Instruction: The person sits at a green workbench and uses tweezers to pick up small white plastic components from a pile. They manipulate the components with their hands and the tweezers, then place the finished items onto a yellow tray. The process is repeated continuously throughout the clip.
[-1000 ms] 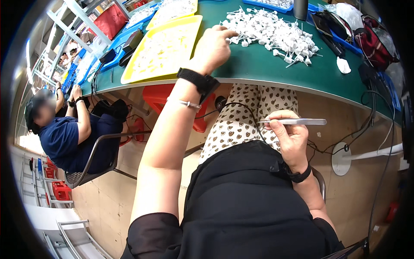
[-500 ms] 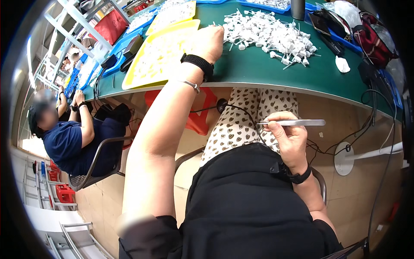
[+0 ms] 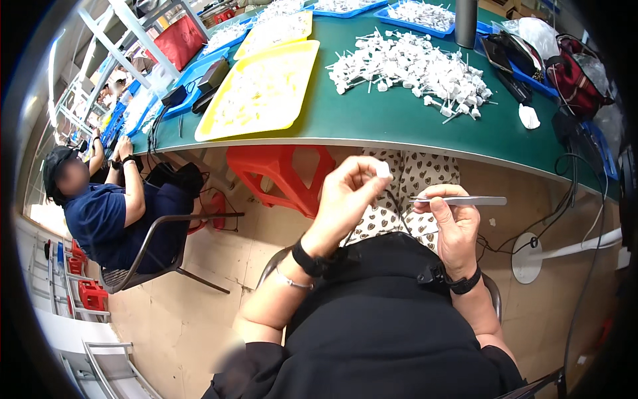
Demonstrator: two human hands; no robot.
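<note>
My left hand (image 3: 345, 199) is raised over my lap, thumb and fingers closed on a small white plastic part (image 3: 383, 169). In my right hand (image 3: 456, 233) is a pair of metal tweezers (image 3: 480, 201), pinched between thumb and fingers and lying nearly level. Their tips point left, toward the left hand, with a gap between the two hands. Whether anything sits in the tips is too small to tell. Beyond my hands, on the green table (image 3: 372, 120), lies a heap of white plastic parts with thin stems (image 3: 415, 66).
A yellow tray (image 3: 296, 110) holding small pale pieces stands left of the heap. Blue trays (image 3: 438, 30) and a dark cylinder (image 3: 466, 23) are farther back. Bags (image 3: 575, 73) and cables crowd the right end. Below the table is a red stool (image 3: 266, 169); a co-worker (image 3: 100, 213) sits at left.
My left hand has come back from the near side of the heap to over my lap, now with a white plastic part in its fingers. The right hand still holds the tweezers, barely moved.
</note>
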